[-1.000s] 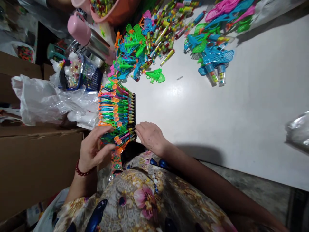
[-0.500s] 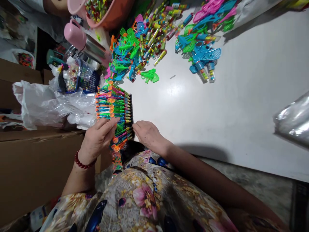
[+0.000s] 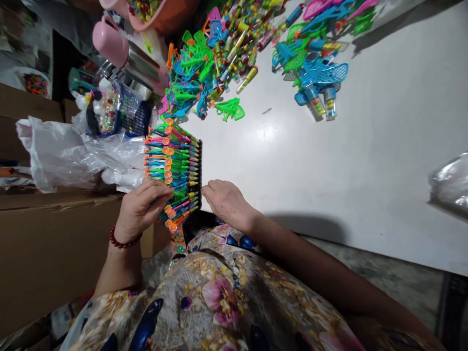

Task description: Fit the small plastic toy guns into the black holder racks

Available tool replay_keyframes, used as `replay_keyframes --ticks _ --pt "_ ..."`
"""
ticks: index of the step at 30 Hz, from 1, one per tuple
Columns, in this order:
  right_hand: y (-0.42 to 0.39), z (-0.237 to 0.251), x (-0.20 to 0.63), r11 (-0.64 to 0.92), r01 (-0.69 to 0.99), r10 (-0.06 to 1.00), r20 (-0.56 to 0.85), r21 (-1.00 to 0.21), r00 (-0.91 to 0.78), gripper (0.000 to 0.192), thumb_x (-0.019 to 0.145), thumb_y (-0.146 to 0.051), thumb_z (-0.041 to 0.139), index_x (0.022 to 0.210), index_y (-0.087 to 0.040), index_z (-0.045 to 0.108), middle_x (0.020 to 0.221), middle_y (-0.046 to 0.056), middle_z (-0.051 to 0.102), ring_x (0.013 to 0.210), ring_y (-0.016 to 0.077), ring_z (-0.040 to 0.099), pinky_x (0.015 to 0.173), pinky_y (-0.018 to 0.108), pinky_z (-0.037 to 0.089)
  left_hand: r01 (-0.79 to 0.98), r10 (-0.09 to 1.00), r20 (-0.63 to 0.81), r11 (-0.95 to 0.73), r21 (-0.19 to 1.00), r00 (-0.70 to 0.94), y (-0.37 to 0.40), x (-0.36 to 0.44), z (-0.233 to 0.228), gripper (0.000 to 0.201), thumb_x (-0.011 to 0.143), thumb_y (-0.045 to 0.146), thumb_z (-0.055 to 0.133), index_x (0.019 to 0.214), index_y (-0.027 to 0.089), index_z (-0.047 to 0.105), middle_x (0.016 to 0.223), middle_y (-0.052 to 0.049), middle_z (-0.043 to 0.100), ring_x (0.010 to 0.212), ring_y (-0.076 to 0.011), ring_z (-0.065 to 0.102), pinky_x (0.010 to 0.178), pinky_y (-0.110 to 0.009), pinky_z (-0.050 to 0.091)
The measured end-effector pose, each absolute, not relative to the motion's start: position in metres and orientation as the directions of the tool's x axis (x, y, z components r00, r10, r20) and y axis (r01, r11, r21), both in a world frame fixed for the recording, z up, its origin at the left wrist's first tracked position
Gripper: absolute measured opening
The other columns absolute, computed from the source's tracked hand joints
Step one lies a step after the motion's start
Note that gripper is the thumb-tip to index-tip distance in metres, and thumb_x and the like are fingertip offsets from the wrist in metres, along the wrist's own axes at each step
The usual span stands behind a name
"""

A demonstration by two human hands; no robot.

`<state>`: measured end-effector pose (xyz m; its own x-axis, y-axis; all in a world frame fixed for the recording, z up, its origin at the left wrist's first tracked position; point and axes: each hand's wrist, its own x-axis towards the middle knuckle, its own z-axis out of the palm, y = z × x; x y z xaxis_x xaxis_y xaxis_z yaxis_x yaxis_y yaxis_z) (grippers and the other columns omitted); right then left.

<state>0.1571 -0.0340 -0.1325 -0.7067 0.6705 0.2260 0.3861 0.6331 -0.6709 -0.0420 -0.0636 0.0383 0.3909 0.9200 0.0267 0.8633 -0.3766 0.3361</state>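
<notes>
A tight row of colourful plastic toys (image 3: 177, 163), with candy tubes at one end and orange round pieces near the other, sits along a black rack (image 3: 201, 161) at the table's left edge. My left hand (image 3: 142, 207), wearing a red bead bracelet, is closed over the near part of the row, its fingertips at a green plastic toy (image 3: 179, 196). Its thumb and fingers come together there, partly hiding the toy. On the other side, my right hand (image 3: 226, 202) is pinched, fingertips at the rack's outer edge. What lies between them is hidden.
Loose green and blue toys (image 3: 193, 63) and candy tubes (image 3: 234, 58) are heaped at the back, beside a second pile (image 3: 318, 73). A pink-topped flask (image 3: 127, 53), a blue basket (image 3: 135, 114) and plastic bags (image 3: 58, 151) stand left. A cardboard box (image 3: 54, 243) is nearby.
My left hand has shifted slightly left and down along the row, and more of the orange pieces show. My right hand stays at the rack's edge. The view has moved slightly.
</notes>
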Motion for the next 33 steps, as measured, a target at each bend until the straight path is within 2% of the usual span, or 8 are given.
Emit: replay_keyframes --ticks 4,8,12,16,21,25,28,33 --pt "-0.034 -0.132 0.157 0.636 0.396 0.665 0.211 -0.662 -0.716 0.021 0.106 -0.016 0.046 0.097 -0.018 0.064 0.091 0.007 0.067 0.087 0.0208 0.057 0.075 0.033 0.036 0.875 0.934 0.103 -0.356 0.328 0.341 -0.07 -0.037 0.035 0.022 0.092 0.004 0.07 0.107 0.02 0.073 0.094 -0.004 0.074 0.085 -0.0124 0.071 0.078 -0.021 0.057" --pt "-0.034 -0.131 0.157 0.639 0.397 0.657 0.199 -0.659 -0.727 0.022 0.107 -0.017 0.045 0.097 -0.018 0.064 0.092 0.007 0.067 0.087 0.0212 0.057 0.075 0.034 0.037 0.912 0.943 0.078 -0.333 0.241 0.324 -0.074 -0.034 0.037 0.016 0.094 0.007 0.067 0.105 0.019 0.073 0.091 -0.004 0.074 0.08 -0.0119 0.07 0.073 -0.02 0.056" --pt "-0.035 -0.133 0.156 0.639 0.398 0.661 0.205 -0.658 -0.722 0.022 0.106 -0.016 0.045 0.096 -0.019 0.064 0.09 0.007 0.066 0.087 0.0212 0.057 0.075 0.034 0.036 0.898 0.928 0.042 -0.368 0.24 0.369 -0.075 -0.04 0.038 0.017 0.096 0.008 0.064 0.105 0.019 0.072 0.091 -0.004 0.073 0.082 -0.0118 0.071 0.073 -0.019 0.056" --pt "-0.035 -0.136 0.155 0.642 0.399 0.657 0.202 -0.654 -0.727 0.02 0.105 -0.016 0.046 0.096 -0.019 0.064 0.09 0.007 0.066 0.086 0.0216 0.056 0.074 0.035 0.035 0.875 0.892 0.072 -0.453 0.174 0.447 -0.079 -0.046 0.038 0.022 0.095 0.006 0.066 0.11 0.021 0.073 0.099 -0.005 0.076 0.086 -0.0114 0.073 0.076 -0.017 0.056" --pt "-0.038 -0.141 0.154 0.654 0.395 0.65 0.213 -0.645 -0.729 0.018 0.105 -0.019 0.047 0.099 -0.02 0.064 0.091 0.007 0.064 0.087 0.0226 0.054 0.075 0.035 0.033 0.898 0.931 -0.006 -0.35 0.269 0.364 -0.082 -0.039 0.042 0.025 0.095 0.005 0.065 0.114 0.02 0.07 0.097 -0.005 0.075 0.088 -0.0117 0.073 0.079 -0.018 0.057" --pt "-0.039 -0.14 0.158 0.66 0.376 0.657 0.257 -0.651 -0.709 0.018 0.104 -0.017 0.047 0.097 -0.02 0.063 0.088 0.007 0.062 0.084 0.0228 0.051 0.074 0.036 0.031 0.901 0.93 0.024 -0.362 0.237 0.367 -0.084 -0.038 0.042 0.023 0.094 0.005 0.065 0.112 0.02 0.069 0.097 -0.005 0.076 0.086 -0.0126 0.074 0.078 -0.019 0.057" --pt "-0.038 -0.135 0.162 0.659 0.334 0.655 0.295 -0.674 -0.696 0.019 0.103 -0.014 0.046 0.095 -0.019 0.062 0.086 0.007 0.061 0.082 0.0228 0.049 0.072 0.036 0.03 0.902 0.919 -0.016 -0.382 0.201 0.393 -0.086 -0.041 0.043 0.021 0.095 0.007 0.061 0.111 0.02 0.067 0.098 -0.006 0.074 0.086 -0.0134 0.073 0.071 -0.018 0.056" --pt "-0.034 -0.127 0.166 0.585 0.323 0.639 0.178 -0.744 -0.748 0.015 0.099 -0.011 0.051 0.093 -0.02 0.061 0.087 0.006 0.062 0.082 0.0222 0.05 0.074 0.035 0.031 0.911 0.927 -0.135 -0.305 0.278 0.351 -0.085 -0.037 0.051 0.034 0.096 0.006 0.058 0.124 0.022 0.064 0.103 -0.007 0.071 0.092 -0.0146 0.072 0.076 -0.021 0.059"
